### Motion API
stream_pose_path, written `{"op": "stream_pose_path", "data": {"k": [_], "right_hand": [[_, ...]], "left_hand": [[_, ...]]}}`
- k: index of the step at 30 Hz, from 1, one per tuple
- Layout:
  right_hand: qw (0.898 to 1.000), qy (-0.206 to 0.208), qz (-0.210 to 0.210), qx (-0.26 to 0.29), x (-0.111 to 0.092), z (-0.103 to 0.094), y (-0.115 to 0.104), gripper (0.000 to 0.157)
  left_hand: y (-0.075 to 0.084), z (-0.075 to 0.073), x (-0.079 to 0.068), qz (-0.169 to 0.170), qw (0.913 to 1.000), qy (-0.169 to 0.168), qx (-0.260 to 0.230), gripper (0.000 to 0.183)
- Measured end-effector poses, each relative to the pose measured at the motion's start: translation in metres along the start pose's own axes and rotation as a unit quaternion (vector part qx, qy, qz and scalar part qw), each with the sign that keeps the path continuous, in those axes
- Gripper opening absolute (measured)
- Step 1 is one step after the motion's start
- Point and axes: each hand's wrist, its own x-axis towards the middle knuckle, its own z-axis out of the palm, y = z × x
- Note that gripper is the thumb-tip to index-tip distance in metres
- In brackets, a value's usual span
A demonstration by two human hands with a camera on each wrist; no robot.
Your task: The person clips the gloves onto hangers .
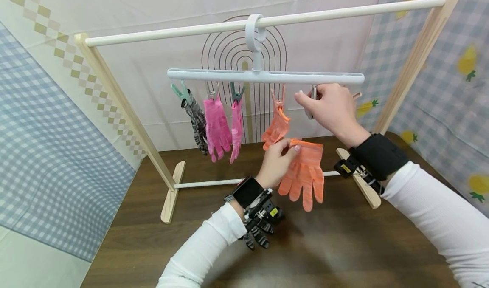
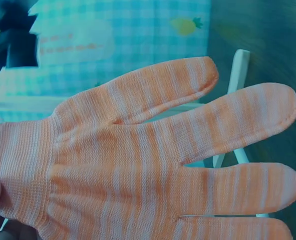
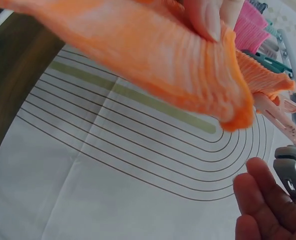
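Observation:
Between its thumb and fingers, my left hand [image 1: 276, 162] pinches the cuff of an orange striped knit glove [image 1: 305, 173], whose fingers dangle downward. That glove fills much of the left wrist view. My right hand [image 1: 333, 109] is raised just under the right half of a white hanger [image 1: 214, 74] and grips a grey clothespin [image 3: 290, 172]. The loose glove's cuff is below that clothespin and apart from it. To the left, another orange glove [image 1: 276, 130] hangs from a pink clothespin [image 1: 279, 97].
The hanger hooks over the white rod [image 1: 164, 34] of a wooden-legged rack. Two pink gloves [image 1: 217, 126] and a grey-black glove [image 1: 196, 124] hang at its left on clothespins. Another grey-black glove [image 1: 257, 238] lies on the brown table [image 1: 130, 245], partly hidden behind my left wrist.

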Motion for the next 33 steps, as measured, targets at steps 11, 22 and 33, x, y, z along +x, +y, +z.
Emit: {"op": "stream_pose_path", "data": {"k": [11,22,33], "right_hand": [[1.0,-0.005,-0.009,0.021,-0.003,0.002,0.001,0.044],[0.999,-0.007,-0.002,0.046,-0.003,0.006,0.003,0.045],[0.998,-0.029,0.007,0.059,-0.006,0.007,0.001,0.049]], "left_hand": [[0.006,0.003,0.006,-0.01,0.9969,0.041,-0.066,0.022],[-0.016,0.017,0.027,-0.085,0.9712,0.065,-0.213,0.023],[-0.014,0.02,0.037,-0.087,0.9585,0.053,-0.266,0.026]]}}
